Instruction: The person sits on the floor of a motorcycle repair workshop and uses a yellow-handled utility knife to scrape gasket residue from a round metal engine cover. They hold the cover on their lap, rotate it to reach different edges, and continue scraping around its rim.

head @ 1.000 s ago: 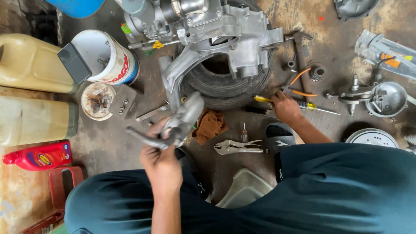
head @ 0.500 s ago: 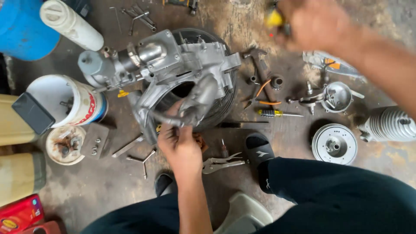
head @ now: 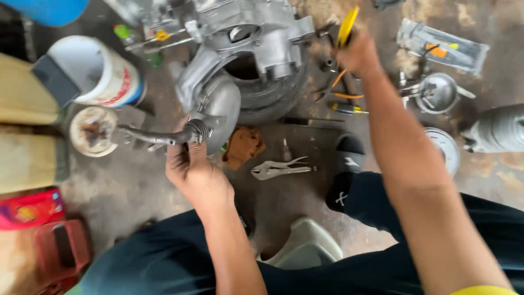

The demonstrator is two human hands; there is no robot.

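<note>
My left hand (head: 191, 166) grips a grey metal engine cover with a lever arm (head: 210, 117), held just in front of the silver engine casing (head: 256, 33). The casing rests on a black tyre (head: 273, 93) on the concrete floor. My right hand (head: 357, 54) is raised beside the casing and holds a yellow-handled tool (head: 346, 24). Locking pliers (head: 281, 168) and a brown rag (head: 243, 146) lie on the floor between my hands.
A white bucket (head: 93, 71) and a small dirty cup (head: 94, 131) stand at the left, with yellowish jugs (head: 22, 93) and a red container (head: 30, 208). Screwdrivers (head: 346, 106), round metal parts (head: 436, 93) and a finned cylinder (head: 494, 130) lie at the right. My sandalled foot (head: 344, 175) is near the pliers.
My right hand has come down from the near foreground to beside the casing, still holding the yellow tool. My left hand has drawn the cover slightly back and left. The view has shifted.
</note>
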